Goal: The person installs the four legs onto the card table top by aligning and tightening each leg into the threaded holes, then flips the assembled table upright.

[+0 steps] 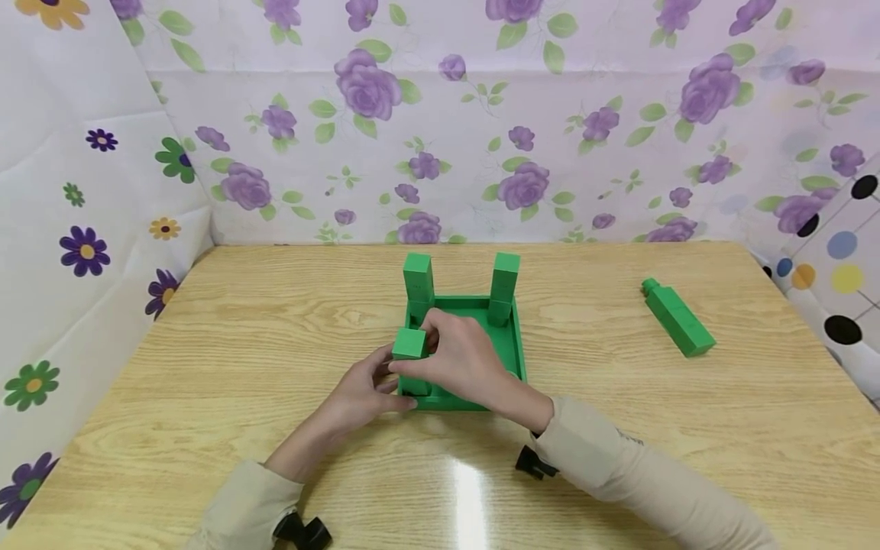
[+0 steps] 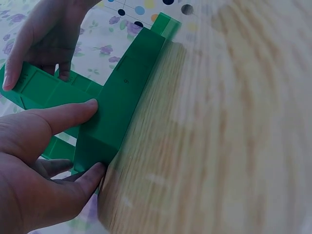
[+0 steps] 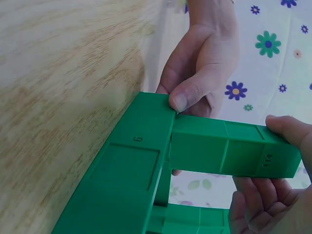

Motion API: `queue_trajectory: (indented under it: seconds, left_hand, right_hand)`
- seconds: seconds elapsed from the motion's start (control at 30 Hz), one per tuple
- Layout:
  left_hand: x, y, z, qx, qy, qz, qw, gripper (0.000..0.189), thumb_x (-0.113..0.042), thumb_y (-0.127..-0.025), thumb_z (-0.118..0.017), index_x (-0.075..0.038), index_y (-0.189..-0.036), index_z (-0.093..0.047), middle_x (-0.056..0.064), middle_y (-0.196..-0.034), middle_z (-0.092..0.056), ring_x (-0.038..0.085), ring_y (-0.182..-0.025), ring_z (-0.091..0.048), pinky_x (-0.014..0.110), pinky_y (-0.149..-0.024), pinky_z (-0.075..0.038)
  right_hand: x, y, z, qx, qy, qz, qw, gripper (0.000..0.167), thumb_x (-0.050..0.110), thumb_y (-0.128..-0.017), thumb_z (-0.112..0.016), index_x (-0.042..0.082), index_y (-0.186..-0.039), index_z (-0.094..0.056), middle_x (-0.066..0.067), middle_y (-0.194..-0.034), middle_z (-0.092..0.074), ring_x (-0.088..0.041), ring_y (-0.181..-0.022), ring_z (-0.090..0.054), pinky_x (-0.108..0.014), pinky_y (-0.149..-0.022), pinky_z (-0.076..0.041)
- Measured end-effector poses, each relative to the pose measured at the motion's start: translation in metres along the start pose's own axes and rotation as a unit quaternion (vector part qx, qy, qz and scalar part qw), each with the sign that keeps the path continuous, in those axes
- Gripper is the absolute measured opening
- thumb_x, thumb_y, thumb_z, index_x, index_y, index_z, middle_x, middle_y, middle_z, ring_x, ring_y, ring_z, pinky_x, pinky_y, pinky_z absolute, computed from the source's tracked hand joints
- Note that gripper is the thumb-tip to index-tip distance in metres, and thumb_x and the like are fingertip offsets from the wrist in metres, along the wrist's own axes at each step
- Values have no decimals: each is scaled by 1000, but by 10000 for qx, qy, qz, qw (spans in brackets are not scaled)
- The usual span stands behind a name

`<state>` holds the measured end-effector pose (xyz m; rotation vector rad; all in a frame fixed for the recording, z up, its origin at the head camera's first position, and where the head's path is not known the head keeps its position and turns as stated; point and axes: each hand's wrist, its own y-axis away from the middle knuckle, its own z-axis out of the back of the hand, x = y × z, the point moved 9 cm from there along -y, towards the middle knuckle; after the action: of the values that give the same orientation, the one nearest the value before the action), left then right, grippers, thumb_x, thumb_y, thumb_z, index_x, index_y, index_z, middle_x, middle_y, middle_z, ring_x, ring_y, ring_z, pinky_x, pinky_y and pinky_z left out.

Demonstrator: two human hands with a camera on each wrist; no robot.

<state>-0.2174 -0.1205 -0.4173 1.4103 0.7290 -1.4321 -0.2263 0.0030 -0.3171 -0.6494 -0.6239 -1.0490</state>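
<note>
A shallow square green tray-like piece [image 1: 474, 302] lies on the table with posts standing at its corners. My right hand [image 1: 462, 357] grips the upper part of the near-left post [image 1: 410, 344], thumb on one side and fingers on the other. In the right wrist view this post [image 3: 200, 146] meets the tray's inner corner and has "114" near its top. My left hand [image 1: 357, 393] pinches the tray's near-left corner, its thumb along the outer wall [image 2: 117, 92]. Two more posts, far-left [image 1: 418, 276] and far-right [image 1: 506, 276], stand upright at the back corners.
A loose green post [image 1: 679, 317] with a knobbed end lies on its side at the table's right. The wooden table [image 1: 275, 305] is bordered behind by a flowered cloth [image 1: 454, 153] and at both sides by patterned sheets.
</note>
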Motion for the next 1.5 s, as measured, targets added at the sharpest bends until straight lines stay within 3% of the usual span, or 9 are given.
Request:
queue_trajectory:
  seconds: [0.23,0.47,0.57,0.73,1.03,1.2,1.37,1.43,1.5]
  left_hand:
    - [0,3,2,-116,-21,11,9999,82,0,-80,-78,-8,-149,-34,13,-145,-42,33,-134,-38,46,-111,-34]
    - [-1,1,0,-90,30,-59,9999,83,3,-79,-77,-5,-149,-33,15,-139,-47,31,-130,-44,39,-109,-39]
    - [-2,1,1,-147,71,-93,9998,84,5,-77,-77,-4,-148,-34,16,-138,-47,31,-129,-44,39,-109,-39]
    - [-1,0,3,-217,72,-69,9997,85,9,-75,-77,-2,-148,-34,17,-137,-48,32,-128,-45,40,-108,-39]
    - [1,1,4,-219,26,-83,9997,85,9,-76,-77,-2,-148,-34,17,-136,-48,32,-127,-45,42,-108,-39]
    - [2,1,3,-220,21,-43,9997,85,9,-75,-77,-2,-148,-34,16,-135,-49,31,-127,-46,39,-107,-41]
    - [2,-1,2,-239,43,-40,9997,86,9,-75,-77,-3,-148,-34,16,-135,-49,31,-127,-46,37,-106,-42]
    - [2,-1,1,-220,69,-49,9997,86,9,-75,-77,-4,-148,-34,16,-136,-49,31,-127,-46,37,-106,-41]
    - [2,-2,1,-213,89,-51,9997,86,9,-75,-77,-4,-148,-34,16,-136,-49,31,-127,-46,37,-106,-41]
  right_hand:
    - [3,-1,-5,365,-63,-17,9993,34,35,-76,-83,12,-85,-60,6,-75,-60,-10,-67,-57,-24,-54,-49]
    - [-5,10,1,1219,-92,138,9924,66,33,-79,-81,7,-134,-54,-3,-119,-61,-20,-104,-60,-34,-83,-54]
    - [-17,15,16,1390,-269,302,9895,66,27,-83,-79,4,-138,-50,-8,-127,-59,-25,-110,-59,-41,-88,-54]
    - [-48,20,57,919,-347,360,9945,47,16,-88,-73,0,-129,-58,-12,-120,-63,-30,-109,-60,-41,-88,-54]
    - [-117,38,131,-238,292,-340,9987,38,20,-93,-67,-1,-124,-62,-18,-120,-63,-34,-106,-61,-44,-85,-55]
    - [-152,56,170,-747,680,-728,9922,47,25,-94,-66,-3,-130,-56,-25,-124,-58,-42,-110,-56,-49,-87,-52]
    - [-189,76,205,-1363,935,-1268,9780,55,30,-94,-65,-4,-135,-51,-28,-128,-55,-46,-111,-55,-25,-80,-54]
    - [-202,84,214,-1474,911,-1503,9733,59,32,-94,-64,-5,-137,-48,-29,-131,-52,-47,-114,-52,-28,-83,-53]
    - [-214,91,220,-1470,888,-1711,9702,62,33,-95,-63,-6,-140,-45,-31,-134,-49,-49,-118,-48,-45,-90,-50]
